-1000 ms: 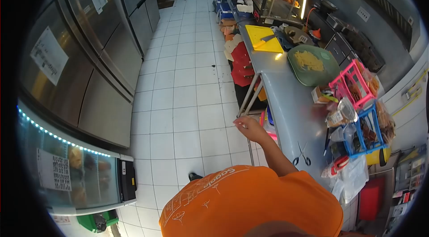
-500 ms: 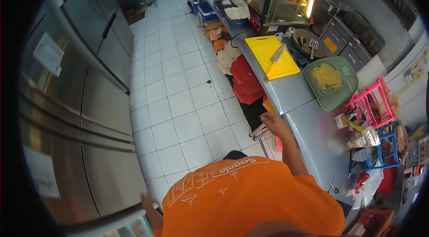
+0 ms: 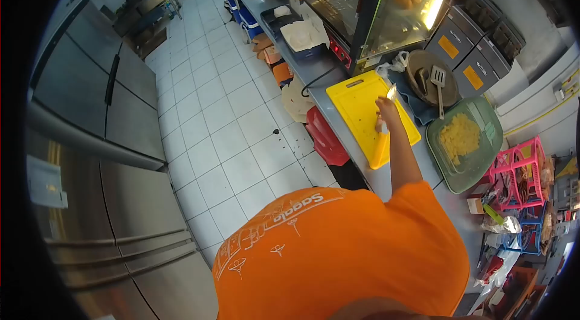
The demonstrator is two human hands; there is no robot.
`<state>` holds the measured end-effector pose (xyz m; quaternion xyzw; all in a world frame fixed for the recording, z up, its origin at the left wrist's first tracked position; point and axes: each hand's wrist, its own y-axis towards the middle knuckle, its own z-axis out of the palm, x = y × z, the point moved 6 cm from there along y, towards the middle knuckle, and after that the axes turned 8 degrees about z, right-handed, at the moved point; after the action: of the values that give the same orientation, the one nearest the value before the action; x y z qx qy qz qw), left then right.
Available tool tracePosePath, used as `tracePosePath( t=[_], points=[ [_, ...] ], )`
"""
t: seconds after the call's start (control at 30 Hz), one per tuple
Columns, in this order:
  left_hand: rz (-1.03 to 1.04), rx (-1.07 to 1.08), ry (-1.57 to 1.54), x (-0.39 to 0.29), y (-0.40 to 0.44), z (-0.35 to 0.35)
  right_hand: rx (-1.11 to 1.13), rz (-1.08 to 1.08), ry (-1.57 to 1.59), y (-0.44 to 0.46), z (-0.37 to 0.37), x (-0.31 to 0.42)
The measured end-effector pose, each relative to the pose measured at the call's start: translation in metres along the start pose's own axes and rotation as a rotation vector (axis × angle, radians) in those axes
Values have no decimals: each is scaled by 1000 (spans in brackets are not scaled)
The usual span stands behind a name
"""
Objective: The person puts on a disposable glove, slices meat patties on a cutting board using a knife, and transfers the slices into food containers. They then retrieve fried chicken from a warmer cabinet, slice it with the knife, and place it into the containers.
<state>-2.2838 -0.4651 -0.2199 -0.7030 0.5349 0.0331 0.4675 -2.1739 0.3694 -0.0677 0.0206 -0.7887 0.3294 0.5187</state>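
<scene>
A yellow cutting board (image 3: 356, 108) lies on the steel counter, with a knife (image 3: 379, 152) over it. The knife's yellow handle points toward me and its blade tip points away. My right hand (image 3: 386, 112) is closed around the middle of the knife, near where handle and blade meet; the hand partly hides it. To the right of the board stands a green container (image 3: 490, 160) with pale yellow pieces (image 3: 460, 137) inside. My left hand is not in view.
Behind the board is a lit glass display case (image 3: 402, 15). A round pan (image 3: 417, 78) with a slotted spatula (image 3: 438, 78) sits beside it. Pink (image 3: 519, 175) and blue baskets stand at the right. Steel refrigerators (image 3: 127, 199) line the left, beyond the tiled floor (image 3: 241, 145).
The view has moved forward along the counter. My right hand has gone from beside the counter edge to the knife over the board. My left hand, glimpsed half a second ago, has left view.
</scene>
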Motion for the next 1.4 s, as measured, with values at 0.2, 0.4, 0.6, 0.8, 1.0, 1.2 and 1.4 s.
tracePosePath(
  t=[0.2,0.4,0.6,0.8,1.0,1.2,1.4],
  points=[
    [-278,210,-67,-69,39,17,-576,-209,-699,155,-16,55],
    [-45,303,-221,-307,263,-44,-948,-311,-446,86,-36,88],
    [1107,804,124,-723,201,82,-1231,-493,-28,-144,81,163],
    [1638,1218,40,-847,6,120,-1233,-641,-377,-204,211,249],
    [1616,1070,-204,-866,18,129,-1333,-634,-483,-220,266,263],
    [1991,1151,-290,-833,-8,89,-1435,-506,-487,-246,305,259],
    [1606,1386,-418,-824,35,38,-1333,-587,-641,-276,372,280]
  ],
)
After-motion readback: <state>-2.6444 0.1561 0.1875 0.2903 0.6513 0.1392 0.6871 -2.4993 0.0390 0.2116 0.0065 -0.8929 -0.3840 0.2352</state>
